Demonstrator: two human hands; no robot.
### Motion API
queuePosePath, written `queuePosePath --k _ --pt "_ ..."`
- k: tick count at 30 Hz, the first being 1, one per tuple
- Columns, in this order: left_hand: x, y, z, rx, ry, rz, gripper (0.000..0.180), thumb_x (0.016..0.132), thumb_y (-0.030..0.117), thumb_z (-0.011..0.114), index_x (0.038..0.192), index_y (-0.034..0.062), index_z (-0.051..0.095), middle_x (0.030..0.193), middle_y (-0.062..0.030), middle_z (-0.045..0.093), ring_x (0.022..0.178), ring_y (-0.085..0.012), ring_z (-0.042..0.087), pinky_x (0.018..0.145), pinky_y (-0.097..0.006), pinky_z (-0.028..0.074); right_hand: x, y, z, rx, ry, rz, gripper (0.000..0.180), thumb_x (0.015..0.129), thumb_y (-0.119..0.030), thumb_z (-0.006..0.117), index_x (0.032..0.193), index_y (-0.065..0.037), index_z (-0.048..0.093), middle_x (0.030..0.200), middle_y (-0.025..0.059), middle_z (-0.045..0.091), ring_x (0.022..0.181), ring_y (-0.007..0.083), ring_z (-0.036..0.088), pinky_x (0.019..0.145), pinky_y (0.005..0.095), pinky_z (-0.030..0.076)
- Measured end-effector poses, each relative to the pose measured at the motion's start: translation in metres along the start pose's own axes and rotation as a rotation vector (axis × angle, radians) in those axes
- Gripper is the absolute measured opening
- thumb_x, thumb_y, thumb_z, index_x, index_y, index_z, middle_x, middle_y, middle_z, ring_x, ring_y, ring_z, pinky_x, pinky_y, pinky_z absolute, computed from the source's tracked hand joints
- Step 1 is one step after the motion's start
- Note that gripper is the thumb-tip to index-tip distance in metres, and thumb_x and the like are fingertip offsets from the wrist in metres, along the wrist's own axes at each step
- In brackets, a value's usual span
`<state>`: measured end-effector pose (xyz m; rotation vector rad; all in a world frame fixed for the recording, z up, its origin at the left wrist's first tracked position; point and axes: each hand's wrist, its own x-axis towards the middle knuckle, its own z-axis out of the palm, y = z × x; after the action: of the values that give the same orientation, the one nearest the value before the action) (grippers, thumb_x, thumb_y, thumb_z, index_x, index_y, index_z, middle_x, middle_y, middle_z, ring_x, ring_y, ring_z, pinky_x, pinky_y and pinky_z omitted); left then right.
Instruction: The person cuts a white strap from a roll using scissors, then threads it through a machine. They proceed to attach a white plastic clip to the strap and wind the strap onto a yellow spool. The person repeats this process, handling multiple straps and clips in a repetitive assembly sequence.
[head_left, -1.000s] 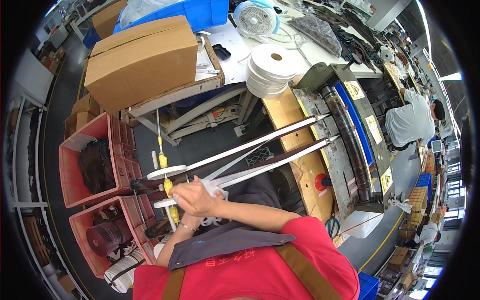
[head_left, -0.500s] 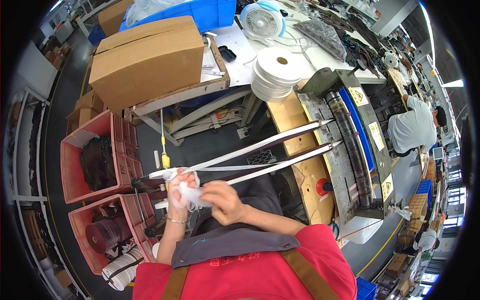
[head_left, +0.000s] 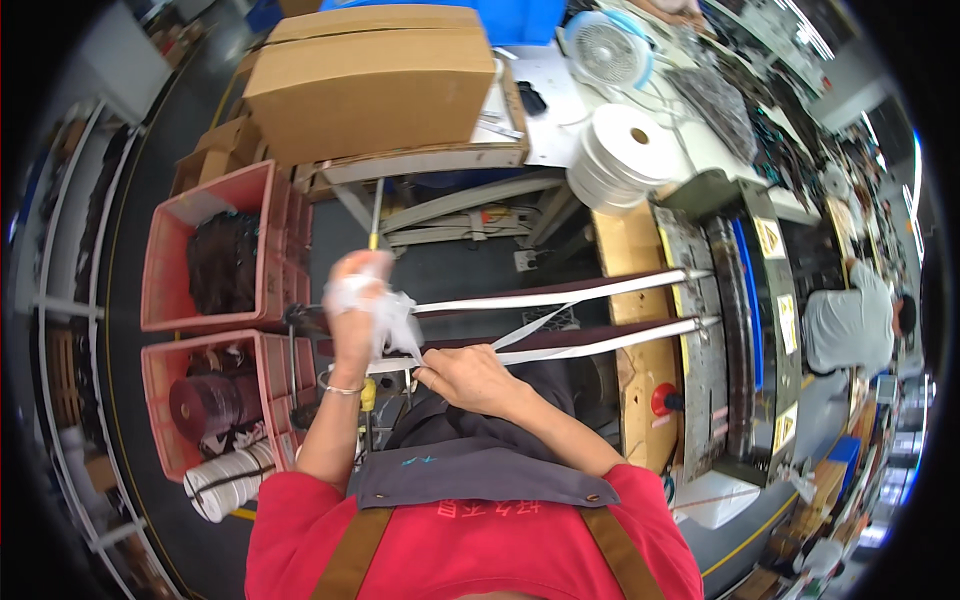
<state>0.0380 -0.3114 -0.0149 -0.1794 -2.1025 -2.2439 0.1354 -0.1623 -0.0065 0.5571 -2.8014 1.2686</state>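
Observation:
My left hand, blurred by motion, is closed on a loose bunch of thin white strip that trails over its fingers. My right hand sits to the right and a little lower, its fingertips pinching the strip near the lower band. Two white bands with dark maroon edges, an upper band and a lower band, stretch from beside my hands to metal clips at the machine on the right. A slack length of the thin strip crosses between the bands.
Pink crates with dark fabric and rolls stand at the left. A cardboard box rests on the far table. White spools stand beyond the machine's wooden ledge. Below my left wrist is a yellow-handled tool. Another person sits far right.
My left hand has moved up and away with the bunched strip. My right hand has moved slightly right and down, to the lower band. The whole view has shifted.

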Motion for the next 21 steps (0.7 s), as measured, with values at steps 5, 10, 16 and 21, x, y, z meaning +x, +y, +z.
queuePosePath --k 5,10,16,21 --pt "-0.047 -0.021 -0.004 -0.733 -0.508 -0.953 0.03 0.081 0.021 0.058 0.101 0.0007 0.05 0.086 -0.0091 0.057 0.076 -0.0171 0.059 0.063 -0.025 0.049 0.026 0.007 -0.032 0.151 0.066 0.094 0.015 0.077 -0.018 0.058 0.081 -0.003 0.06 0.057 0.0122 0.055 0.049 0.0215 0.056 0.047 0.0316 0.043" --pt "-0.076 0.014 0.004 -0.605 -0.71 -0.907 0.024 0.082 0.025 0.053 0.088 0.0021 0.051 0.069 -0.0048 0.051 0.052 -0.0113 0.048 0.047 -0.022 0.039 0.013 0.028 -0.02 0.304 -0.059 0.232 0.018 0.078 -0.015 0.059 0.073 0.002 0.055 0.056 0.0057 0.053 0.05 0.0101 0.047 0.047 0.0248 0.037" --pt "-0.049 0.024 -0.001 -1.159 -0.129 -0.405 0.015 0.083 0.013 0.051 0.095 0.0051 0.052 0.088 -0.0101 0.057 0.082 -0.0197 0.056 0.07 -0.027 0.046 -0.004 0.022 -0.015 0.044 0.026 0.219 0.018 0.078 -0.019 0.058 0.077 -0.001 0.057 0.056 0.0117 0.053 0.05 0.0247 0.053 0.048 0.0329 0.04" --pt "-0.036 -0.003 -0.004 0.156 -0.082 0.108 0.012 0.071 0.003 0.056 0.082 0.0028 0.056 0.081 -0.0113 0.059 0.071 -0.0264 0.058 0.062 -0.031 0.045 0.002 -0.005 -0.014 -0.014 -0.081 0.127 0.021 0.077 -0.018 0.06 0.067 -0.001 0.053 0.053 0.0153 0.049 0.046 0.0281 0.05 0.045 0.0352 0.037"
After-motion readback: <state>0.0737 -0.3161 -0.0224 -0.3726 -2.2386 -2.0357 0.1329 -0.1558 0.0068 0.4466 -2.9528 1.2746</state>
